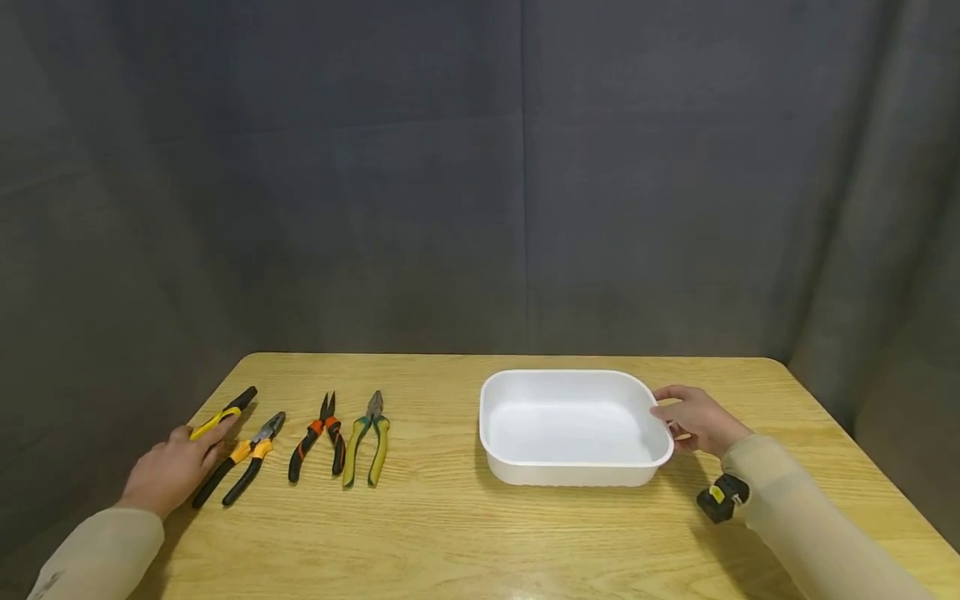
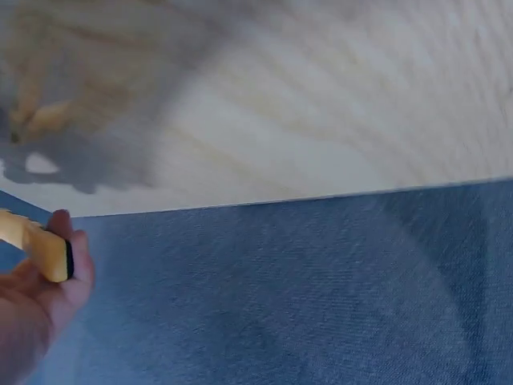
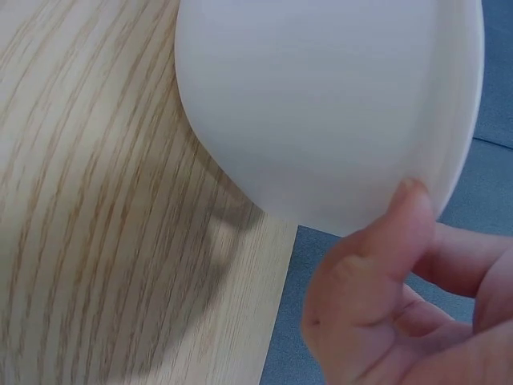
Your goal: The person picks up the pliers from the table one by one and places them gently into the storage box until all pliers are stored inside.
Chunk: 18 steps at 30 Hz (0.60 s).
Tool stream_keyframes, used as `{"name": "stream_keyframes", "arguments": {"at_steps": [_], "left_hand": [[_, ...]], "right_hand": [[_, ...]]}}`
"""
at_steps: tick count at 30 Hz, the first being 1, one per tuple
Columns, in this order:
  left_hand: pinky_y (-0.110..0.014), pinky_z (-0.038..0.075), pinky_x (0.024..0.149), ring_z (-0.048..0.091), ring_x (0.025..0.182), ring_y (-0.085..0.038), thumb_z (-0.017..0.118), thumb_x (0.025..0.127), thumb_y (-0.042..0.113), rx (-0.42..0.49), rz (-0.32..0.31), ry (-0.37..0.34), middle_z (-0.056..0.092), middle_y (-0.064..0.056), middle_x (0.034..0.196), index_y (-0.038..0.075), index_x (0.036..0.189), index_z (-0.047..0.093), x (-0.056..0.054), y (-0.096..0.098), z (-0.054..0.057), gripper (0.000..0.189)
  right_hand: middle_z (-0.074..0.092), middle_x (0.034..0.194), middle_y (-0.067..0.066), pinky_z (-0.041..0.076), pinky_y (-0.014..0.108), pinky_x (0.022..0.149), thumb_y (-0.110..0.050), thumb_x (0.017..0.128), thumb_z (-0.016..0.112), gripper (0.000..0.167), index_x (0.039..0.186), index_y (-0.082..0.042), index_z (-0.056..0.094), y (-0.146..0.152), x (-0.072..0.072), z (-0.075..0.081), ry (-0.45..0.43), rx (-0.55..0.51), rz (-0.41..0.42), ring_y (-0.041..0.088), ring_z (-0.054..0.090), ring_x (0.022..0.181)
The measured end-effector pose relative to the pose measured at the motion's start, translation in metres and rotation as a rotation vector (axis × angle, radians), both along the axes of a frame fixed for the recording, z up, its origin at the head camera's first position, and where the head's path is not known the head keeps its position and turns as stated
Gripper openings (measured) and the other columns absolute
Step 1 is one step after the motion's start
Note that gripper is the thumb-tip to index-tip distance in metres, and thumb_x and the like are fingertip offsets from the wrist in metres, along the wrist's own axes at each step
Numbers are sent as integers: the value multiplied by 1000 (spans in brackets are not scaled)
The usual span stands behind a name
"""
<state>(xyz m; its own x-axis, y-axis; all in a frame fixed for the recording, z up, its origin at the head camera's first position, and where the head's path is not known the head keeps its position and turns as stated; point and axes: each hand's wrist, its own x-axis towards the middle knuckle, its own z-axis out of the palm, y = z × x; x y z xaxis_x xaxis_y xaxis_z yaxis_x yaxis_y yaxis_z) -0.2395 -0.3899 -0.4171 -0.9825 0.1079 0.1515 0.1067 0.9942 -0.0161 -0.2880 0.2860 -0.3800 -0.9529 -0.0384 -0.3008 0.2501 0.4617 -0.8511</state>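
Observation:
At the table's left side my left hand grips a yellow-and-black hand tool, its dark end pointing away; the kind of tool I cannot tell. In the left wrist view the fingers curl round a yellow piece with a black end. Close beside this hand lie pliers with orange-and-black handles. On the right, my right hand pinches the rim of a white plastic basin, thumb on its inner side and fingers outside. The right wrist view shows the thumb against the basin's wall.
Needle-nose pliers with red-and-black handles and pliers with green handles lie between the left hand and the basin. Under everything is a wooden table. Dark grey cloth hangs behind and at both sides.

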Motion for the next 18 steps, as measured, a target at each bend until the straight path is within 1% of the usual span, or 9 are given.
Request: {"name": "stream_keyframes", "arguments": {"at_steps": [1,4,6,8,9,11,14,16,18], "left_hand": [[-62,48,64,58,81,-56,51,101,21,0,-10,6,47,-47,111,13,147,37,1,2,1,48],[-62,48,62,58,80,-55,52,100,17,10,-31,18,48,-47,110,16,149,34,2,5,3,52],[-60,47,63,57,81,-54,52,101,18,23,-27,25,47,-45,110,18,150,33,2,6,5,53],[-58,44,63,55,83,-52,52,101,20,44,-18,16,44,-43,112,19,152,31,1,8,6,55],[-58,43,64,53,86,-53,52,101,21,53,-16,13,41,-44,115,20,152,31,1,10,7,55],[-56,41,62,50,87,-52,52,101,23,71,-16,16,39,-42,115,19,151,33,1,13,8,54],[-55,43,60,49,85,-50,54,101,20,82,-34,22,39,-42,113,17,151,35,1,18,10,54],[-57,44,60,50,85,-52,53,101,19,89,-41,23,39,-44,114,18,152,32,1,22,12,55],[-59,44,62,49,88,-55,51,102,19,90,-44,19,37,-46,118,19,154,27,0,27,15,58]], "right_hand": [[53,85,9,49,30,60,-10,99,52,46,137,11,35,0,0,-1,2,-1,0,17,51,67],[54,84,9,49,31,59,-10,99,52,46,137,11,36,1,0,-2,7,-7,3,17,51,66],[54,84,8,49,31,59,-10,99,53,46,137,11,36,1,0,-2,7,-11,3,17,51,66],[54,84,8,50,31,60,-10,99,52,46,137,11,36,1,0,-2,6,-10,5,17,51,66],[54,84,8,50,31,60,-10,99,52,46,137,11,36,1,0,-1,6,-9,5,17,51,66],[54,85,9,49,31,60,-10,100,52,47,137,11,35,1,0,-1,3,-6,2,17,51,66],[55,88,10,50,31,60,-10,100,52,47,138,11,34,0,0,0,3,1,-4,18,52,67],[56,89,11,50,31,59,-10,100,53,47,138,11,34,0,0,0,2,5,-10,18,52,67],[56,89,11,50,30,59,-10,100,52,47,138,11,34,-1,0,1,4,10,-13,18,53,67]]}}
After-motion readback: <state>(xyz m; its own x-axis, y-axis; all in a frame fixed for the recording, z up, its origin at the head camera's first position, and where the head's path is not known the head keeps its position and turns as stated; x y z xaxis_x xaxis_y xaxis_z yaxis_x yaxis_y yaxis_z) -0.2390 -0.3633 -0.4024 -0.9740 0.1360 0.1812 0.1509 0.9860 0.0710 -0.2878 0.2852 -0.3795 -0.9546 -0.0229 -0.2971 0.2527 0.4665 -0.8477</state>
